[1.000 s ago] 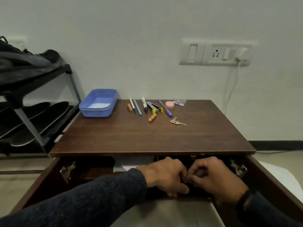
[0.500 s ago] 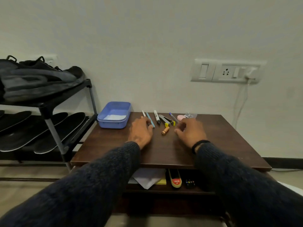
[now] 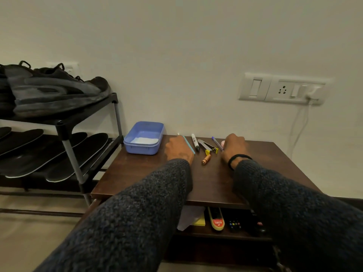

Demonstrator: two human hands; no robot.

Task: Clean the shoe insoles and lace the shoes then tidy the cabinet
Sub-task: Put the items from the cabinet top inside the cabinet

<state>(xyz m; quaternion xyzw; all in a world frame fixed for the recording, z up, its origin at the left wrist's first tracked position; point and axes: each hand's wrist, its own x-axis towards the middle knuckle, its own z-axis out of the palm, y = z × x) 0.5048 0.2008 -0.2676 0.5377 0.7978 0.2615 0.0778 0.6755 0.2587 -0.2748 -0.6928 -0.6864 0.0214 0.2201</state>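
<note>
Blue tray (image 3: 144, 138) — left of hands (image 3: 179, 147).

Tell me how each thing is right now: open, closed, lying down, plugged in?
blue tub: open, no lid, white stuff inside.
marker: capped, lying flat.
cabinet: open below, things on its shelf.
shoes: on top of the rack.
insoles: lying out of the shoes.
wall socket: plug in.

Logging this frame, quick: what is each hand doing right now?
Left hand: on the cabinet top over the pens; grip cannot be told.
Right hand: beside the purple pen; grip cannot be told.
</note>
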